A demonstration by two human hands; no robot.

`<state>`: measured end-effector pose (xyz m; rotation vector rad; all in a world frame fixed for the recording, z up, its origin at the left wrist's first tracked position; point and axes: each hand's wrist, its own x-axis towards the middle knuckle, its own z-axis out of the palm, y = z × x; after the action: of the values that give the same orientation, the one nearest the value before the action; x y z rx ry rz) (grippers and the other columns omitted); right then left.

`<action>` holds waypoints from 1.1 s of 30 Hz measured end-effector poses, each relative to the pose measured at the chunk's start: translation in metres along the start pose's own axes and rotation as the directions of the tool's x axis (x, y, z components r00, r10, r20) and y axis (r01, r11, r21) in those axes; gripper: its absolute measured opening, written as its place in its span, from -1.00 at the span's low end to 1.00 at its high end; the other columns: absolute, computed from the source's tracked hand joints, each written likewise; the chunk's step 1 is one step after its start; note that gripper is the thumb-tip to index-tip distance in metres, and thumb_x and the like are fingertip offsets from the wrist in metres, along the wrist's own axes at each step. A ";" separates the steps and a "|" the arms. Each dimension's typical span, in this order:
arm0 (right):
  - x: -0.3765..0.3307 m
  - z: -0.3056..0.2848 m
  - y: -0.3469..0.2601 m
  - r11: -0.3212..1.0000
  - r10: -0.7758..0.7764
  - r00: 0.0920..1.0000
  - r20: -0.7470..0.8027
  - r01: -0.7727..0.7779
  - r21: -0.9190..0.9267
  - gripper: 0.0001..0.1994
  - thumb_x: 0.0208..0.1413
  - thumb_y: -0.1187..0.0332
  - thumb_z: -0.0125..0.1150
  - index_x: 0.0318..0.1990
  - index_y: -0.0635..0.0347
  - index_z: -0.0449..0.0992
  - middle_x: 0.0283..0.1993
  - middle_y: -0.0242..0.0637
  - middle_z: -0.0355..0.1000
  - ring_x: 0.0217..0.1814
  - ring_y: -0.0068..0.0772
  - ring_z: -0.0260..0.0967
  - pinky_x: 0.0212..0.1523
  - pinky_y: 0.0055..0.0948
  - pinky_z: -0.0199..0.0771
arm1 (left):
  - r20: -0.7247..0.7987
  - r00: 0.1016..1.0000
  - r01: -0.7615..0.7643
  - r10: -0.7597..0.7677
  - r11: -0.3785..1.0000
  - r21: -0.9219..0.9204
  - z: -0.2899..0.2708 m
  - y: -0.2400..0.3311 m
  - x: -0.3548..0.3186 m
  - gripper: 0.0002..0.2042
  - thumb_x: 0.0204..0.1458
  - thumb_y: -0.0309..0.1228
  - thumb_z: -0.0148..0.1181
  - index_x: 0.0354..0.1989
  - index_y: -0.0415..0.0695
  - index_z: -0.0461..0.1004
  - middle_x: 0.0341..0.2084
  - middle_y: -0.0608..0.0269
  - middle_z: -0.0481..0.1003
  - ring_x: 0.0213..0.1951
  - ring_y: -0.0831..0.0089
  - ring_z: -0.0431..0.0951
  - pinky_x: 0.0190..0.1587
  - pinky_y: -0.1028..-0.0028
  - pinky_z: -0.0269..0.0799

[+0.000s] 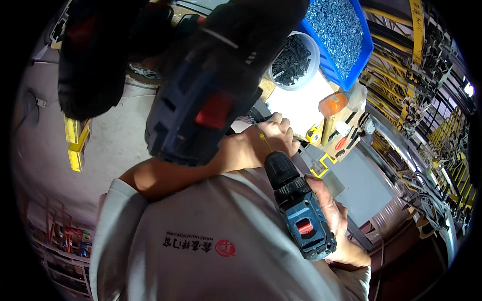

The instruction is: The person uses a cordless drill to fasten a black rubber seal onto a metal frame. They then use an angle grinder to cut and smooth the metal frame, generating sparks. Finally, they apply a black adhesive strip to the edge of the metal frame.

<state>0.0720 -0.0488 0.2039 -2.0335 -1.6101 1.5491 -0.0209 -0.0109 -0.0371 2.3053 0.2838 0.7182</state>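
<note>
My right hand [337, 220] grips the handle of a blue cordless drill [300, 213] with a red switch, its black chuck pointing up and left. A thin yellowish drill bit [262, 140] runs from the chuck to my left hand [268, 139]. That hand's fingers are curled around the bit's tip, and anything else in them is hidden. My left forearm crosses over my white shirt [211, 241]. A second, larger dark-blue power drill [201, 100] looms blurred right in front of the camera and covers part of the bench.
On the bench beyond stand a white bucket of dark screws [293, 60], a blue bin of silvery screws [341, 35], an orange-lidded jar [332, 104] and a yellow tape measure [314, 134]. A yellow-edged metal profile [324, 165] lies beside my hands. Racks of profiles [432, 100] fill the right.
</note>
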 end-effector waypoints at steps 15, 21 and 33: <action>0.028 -0.021 -0.015 0.992 0.106 0.990 0.092 -0.112 0.059 -0.29 0.03 0.42 0.51 0.35 0.40 0.35 -0.11 -0.07 0.64 -0.26 -0.20 0.66 -0.24 -0.34 0.62 | 0.131 0.990 0.056 -0.045 0.995 -0.082 0.009 -0.002 0.004 -0.78 0.05 -0.27 0.16 -0.52 -0.13 0.56 -0.44 0.11 0.56 -0.24 0.22 0.50 -0.15 0.24 0.39; 0.044 -0.036 -0.034 0.995 0.089 0.986 0.142 -0.093 0.022 -0.30 -0.01 0.47 0.53 0.31 0.47 0.37 -0.13 0.00 0.64 -0.33 -0.16 0.67 -0.33 -0.33 0.61 | 0.140 0.990 0.038 -0.014 0.984 -0.171 -0.006 -0.004 0.005 -0.80 0.11 -0.27 0.13 -0.34 -0.13 0.56 -0.43 0.14 0.57 -0.25 0.26 0.48 -0.16 0.22 0.32; 0.039 -0.037 -0.022 0.998 0.047 0.993 0.113 -0.051 0.032 -0.27 0.00 0.43 0.54 0.35 0.44 0.36 -0.10 0.09 0.63 -0.25 -0.02 0.70 -0.26 -0.27 0.68 | -0.054 0.996 -0.079 0.075 0.994 -0.078 0.001 -0.011 0.004 -0.86 -0.05 -0.32 0.18 -0.53 -0.11 0.45 -0.63 0.22 0.45 -0.46 0.33 0.39 -0.37 0.27 0.15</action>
<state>0.0816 0.0074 0.2108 -2.0167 -1.5699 1.7241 -0.0168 -0.0016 -0.0437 2.2340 0.1866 0.8136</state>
